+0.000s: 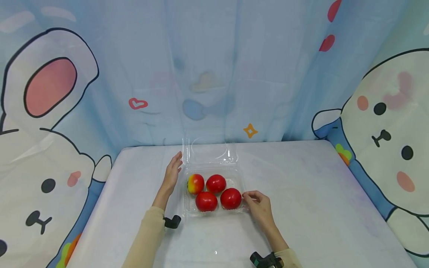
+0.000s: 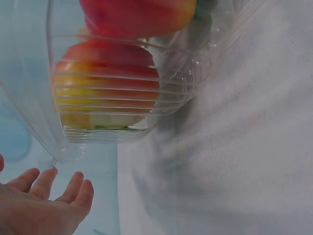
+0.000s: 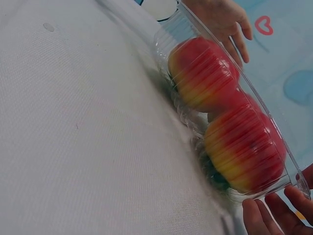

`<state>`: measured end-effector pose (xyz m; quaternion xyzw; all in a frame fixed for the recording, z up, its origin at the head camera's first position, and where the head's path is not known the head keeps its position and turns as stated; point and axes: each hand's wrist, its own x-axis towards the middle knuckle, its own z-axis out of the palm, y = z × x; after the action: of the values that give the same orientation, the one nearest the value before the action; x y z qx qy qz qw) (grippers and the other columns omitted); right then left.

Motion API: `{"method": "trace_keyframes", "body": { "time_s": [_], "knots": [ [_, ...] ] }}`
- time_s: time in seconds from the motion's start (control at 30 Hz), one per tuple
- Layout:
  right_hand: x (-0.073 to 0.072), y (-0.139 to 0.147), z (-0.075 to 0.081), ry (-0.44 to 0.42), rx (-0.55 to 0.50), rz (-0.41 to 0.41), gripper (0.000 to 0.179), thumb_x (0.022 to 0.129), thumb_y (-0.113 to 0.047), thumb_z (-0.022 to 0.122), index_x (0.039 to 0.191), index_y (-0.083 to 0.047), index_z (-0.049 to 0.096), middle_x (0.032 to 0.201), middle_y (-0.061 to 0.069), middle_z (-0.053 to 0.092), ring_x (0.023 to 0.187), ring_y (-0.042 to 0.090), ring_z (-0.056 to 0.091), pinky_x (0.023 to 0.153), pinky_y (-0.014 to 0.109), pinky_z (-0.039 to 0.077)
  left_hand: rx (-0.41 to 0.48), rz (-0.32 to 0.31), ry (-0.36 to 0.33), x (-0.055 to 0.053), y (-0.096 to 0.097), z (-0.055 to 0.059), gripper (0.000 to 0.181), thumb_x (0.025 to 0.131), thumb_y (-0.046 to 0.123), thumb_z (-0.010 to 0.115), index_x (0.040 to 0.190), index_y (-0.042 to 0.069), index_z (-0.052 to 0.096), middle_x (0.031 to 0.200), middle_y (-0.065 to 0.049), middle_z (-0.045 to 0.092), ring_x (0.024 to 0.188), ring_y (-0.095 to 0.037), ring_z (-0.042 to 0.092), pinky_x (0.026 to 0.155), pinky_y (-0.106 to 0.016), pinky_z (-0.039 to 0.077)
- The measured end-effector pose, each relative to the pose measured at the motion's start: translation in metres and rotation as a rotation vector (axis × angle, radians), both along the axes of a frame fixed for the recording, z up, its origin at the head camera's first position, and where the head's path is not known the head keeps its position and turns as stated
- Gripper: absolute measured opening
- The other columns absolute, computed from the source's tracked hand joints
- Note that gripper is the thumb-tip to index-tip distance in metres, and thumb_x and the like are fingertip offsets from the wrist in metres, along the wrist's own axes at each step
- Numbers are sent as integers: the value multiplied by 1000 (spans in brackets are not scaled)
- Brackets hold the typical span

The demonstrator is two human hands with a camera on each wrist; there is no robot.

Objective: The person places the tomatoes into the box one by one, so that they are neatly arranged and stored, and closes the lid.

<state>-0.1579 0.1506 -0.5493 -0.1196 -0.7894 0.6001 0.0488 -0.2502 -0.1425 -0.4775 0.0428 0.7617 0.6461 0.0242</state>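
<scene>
A clear plastic clamshell box [image 1: 236, 176] stands on the table with its lid [image 1: 209, 159] raised at the back. Inside it sit several round, apple-like fruits [image 1: 206, 201], glossy red on top with yellow lower down. My left hand [image 1: 172, 174] is at the lid's left edge, fingers extended; in the left wrist view its fingertips [image 2: 46, 176] come right to the lid's corner. At the front right corner of the box, my right hand [image 1: 259, 206] pinches the rim, with the thumb above and fingers [image 3: 279, 213] below it in the right wrist view.
A white cloth covers the table [image 1: 318, 193]. Behind it hangs a blue curtain [image 1: 207, 56] with cartoon animals printed on it, and the raised lid stands close before this curtain. A black wrist camera [image 1: 172, 222] is strapped to the left forearm.
</scene>
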Motion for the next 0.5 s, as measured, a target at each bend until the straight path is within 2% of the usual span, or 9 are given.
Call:
{"method": "trace_keyframes", "body": {
  "time_s": [0.23, 0.5],
  "knots": [
    [1, -2, 0, 7, -24, 0, 17, 95, -10, 64, 104, 5, 67, 102, 19, 69, 88, 29, 68, 64, 23, 58, -5, 5, 3, 2, 1, 1, 49, 108, 16, 26, 152, -5, 26, 157, -22, 28, 141, -41, 33, 116, -53, 26],
    [1, -3, 2, 1, -8, -6, 18, 95, -11, 63, 104, 5, 67, 100, 18, 69, 86, 28, 68, 65, 24, 58, 17, 17, 10, -16, -4, -30, 50, 109, 21, 25, 154, -1, 26, 158, -18, 29, 142, -38, 32, 117, -52, 25]
  ]
}}
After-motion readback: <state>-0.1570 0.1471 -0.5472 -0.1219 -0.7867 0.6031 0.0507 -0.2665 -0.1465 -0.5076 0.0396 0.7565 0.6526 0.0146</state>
